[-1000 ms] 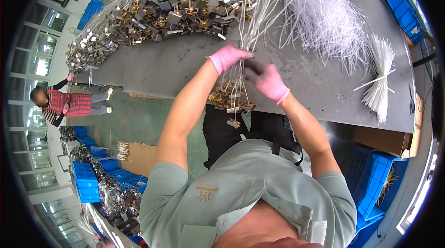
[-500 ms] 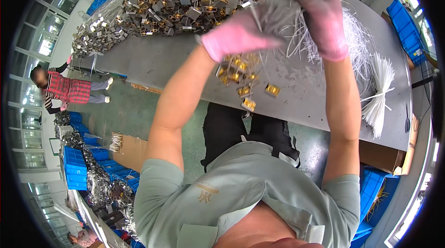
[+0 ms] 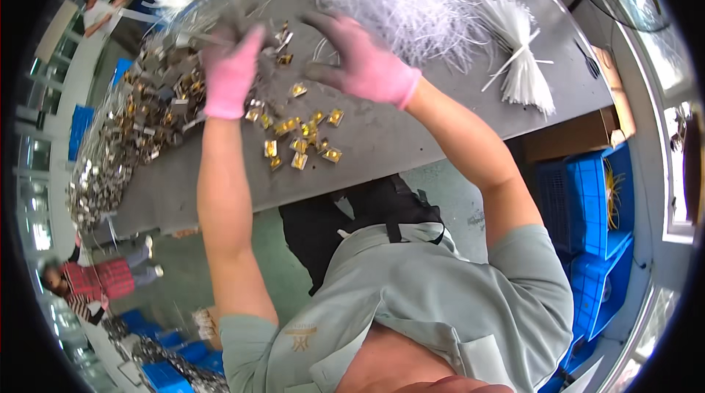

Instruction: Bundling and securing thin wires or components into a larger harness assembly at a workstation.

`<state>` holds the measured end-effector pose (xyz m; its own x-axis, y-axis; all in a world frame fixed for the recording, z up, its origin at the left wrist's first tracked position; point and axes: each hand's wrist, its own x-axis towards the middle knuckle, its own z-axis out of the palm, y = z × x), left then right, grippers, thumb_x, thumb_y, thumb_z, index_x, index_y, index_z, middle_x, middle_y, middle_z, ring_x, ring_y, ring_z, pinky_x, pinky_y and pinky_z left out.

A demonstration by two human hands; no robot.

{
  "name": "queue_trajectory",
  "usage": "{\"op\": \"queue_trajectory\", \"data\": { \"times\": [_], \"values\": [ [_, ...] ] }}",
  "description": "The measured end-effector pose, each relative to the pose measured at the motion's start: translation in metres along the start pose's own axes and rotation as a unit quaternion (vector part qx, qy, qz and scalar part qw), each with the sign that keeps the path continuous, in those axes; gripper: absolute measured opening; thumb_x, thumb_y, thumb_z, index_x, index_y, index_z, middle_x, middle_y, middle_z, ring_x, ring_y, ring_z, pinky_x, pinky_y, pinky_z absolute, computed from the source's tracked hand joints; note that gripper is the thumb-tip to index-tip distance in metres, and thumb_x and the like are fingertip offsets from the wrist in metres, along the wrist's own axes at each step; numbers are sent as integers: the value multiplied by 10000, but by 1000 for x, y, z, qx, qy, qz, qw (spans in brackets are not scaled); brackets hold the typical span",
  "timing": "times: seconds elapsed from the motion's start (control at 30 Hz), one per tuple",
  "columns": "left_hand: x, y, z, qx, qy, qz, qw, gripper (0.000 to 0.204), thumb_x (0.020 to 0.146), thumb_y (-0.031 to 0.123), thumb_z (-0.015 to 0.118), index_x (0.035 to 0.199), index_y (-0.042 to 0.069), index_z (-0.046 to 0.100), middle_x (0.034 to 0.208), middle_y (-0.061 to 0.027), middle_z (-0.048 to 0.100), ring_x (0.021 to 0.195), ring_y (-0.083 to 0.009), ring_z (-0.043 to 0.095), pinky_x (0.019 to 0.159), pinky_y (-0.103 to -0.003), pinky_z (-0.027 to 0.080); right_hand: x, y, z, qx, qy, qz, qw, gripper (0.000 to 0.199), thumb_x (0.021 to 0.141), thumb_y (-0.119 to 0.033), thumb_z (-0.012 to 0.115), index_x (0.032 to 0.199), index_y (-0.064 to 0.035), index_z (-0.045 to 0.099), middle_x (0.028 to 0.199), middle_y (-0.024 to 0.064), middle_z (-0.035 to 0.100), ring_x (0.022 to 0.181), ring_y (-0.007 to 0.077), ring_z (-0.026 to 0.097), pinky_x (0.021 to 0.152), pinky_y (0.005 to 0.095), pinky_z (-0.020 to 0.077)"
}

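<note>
My left hand (image 3: 231, 77), in a pink glove with dark grey fingers, is over the edge of a big heap of small metal-cased parts with wire leads (image 3: 150, 110). Motion smears its fingers, so whether it holds anything does not show. My right hand (image 3: 371, 66), gloved alike, hovers above the grey table (image 3: 382, 136) with thumb and fingers spread and nothing visible between them. Several small parts with yellow windings (image 3: 312, 128) lie scattered on the table below and between my hands. Beyond my right hand spreads a loose tangle of thin white strands (image 3: 411, 7).
A tied bundle of white strands (image 3: 518, 55) lies to the right, with dark snips (image 3: 587, 61) near the table's right edge. Blue crates (image 3: 598, 202) and a cardboard box (image 3: 569, 136) are below that edge. One person (image 3: 95, 279) stands at left, another (image 3: 103, 15) at far left.
My hands, close together at the far side before, are now apart: the left over the heap, the right opened out. The whole view has swung, bringing the white tangle nearer the middle.
</note>
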<state>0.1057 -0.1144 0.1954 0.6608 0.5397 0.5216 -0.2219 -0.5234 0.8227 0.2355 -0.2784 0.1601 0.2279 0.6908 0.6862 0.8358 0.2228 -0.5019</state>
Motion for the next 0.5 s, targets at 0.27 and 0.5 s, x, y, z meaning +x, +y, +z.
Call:
{"op": "queue_trajectory", "data": {
  "times": [0.27,0.5],
  "values": [
    [17,2,-56,-209,112,-76,969,236,918,199,612,1065,19,654,593,6,499,514,-107,476,528,-261,400,-231,234,-143,-250,185,501,808,692,774,-326,735,1266,77,462,1043,232,645,993,306,633,866,387,487],
    [-6,-35,-53,-81,112,-60,989,290,878,248,682,1010,-3,622,644,5,532,570,-94,475,572,-249,407,-227,256,-160,-213,94,717,658,686,755,-479,683,1191,36,562,1164,254,613,1115,380,583,949,438,454]
  ]
}}
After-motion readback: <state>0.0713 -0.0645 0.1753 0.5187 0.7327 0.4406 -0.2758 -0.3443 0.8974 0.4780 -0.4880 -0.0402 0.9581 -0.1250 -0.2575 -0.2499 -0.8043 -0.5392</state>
